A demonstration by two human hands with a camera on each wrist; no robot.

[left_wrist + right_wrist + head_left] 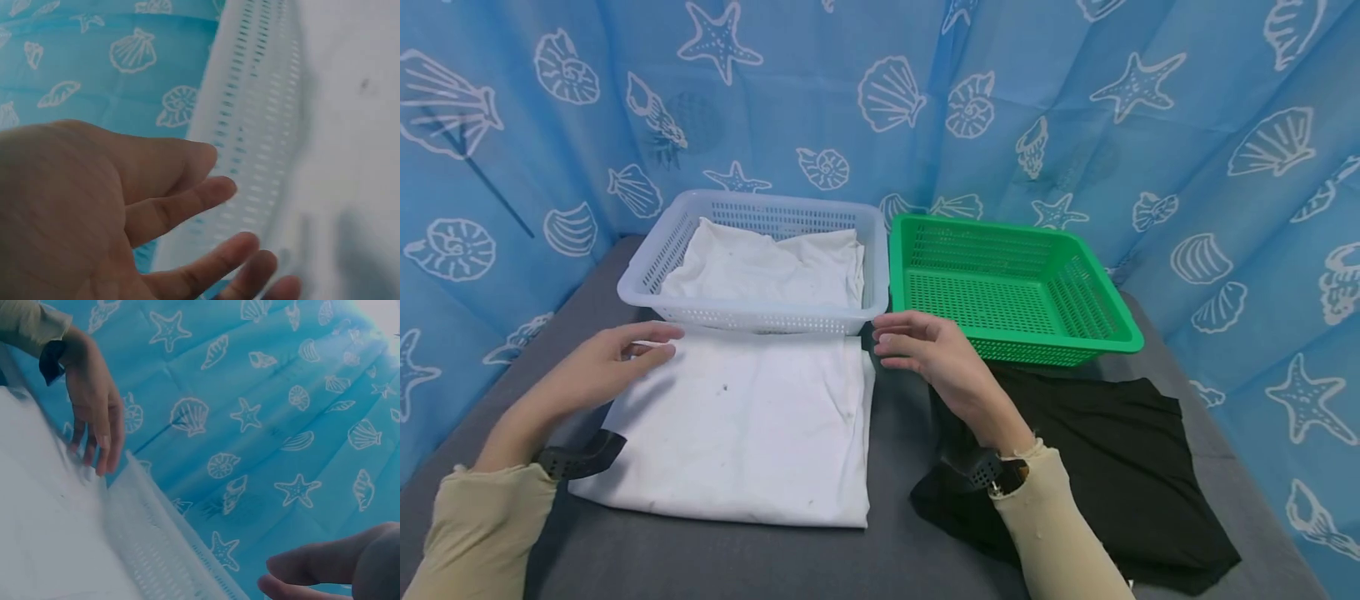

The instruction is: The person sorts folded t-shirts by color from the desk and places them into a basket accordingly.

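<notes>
A folded white cloth (730, 433) lies flat on the grey table, close in front of the white basket (752, 318). Above its far left corner hovers my left hand (598, 367), fingers relaxed and gripping nothing; the left wrist view shows this hand (156, 212) with its fingers apart. My right hand (936, 354) hangs just beyond the cloth's far right corner, near the gap between the two baskets, its fingers loosely bent around nothing. More white cloth (767, 267) lies folded inside the white basket.
A green basket (1015, 343) stands right of the white one. Black cloth (1112, 450) is spread on the table under my right forearm and beyond it. A blue curtain (820, 100) with white shell prints hangs behind and at both sides of the grey table (715, 558).
</notes>
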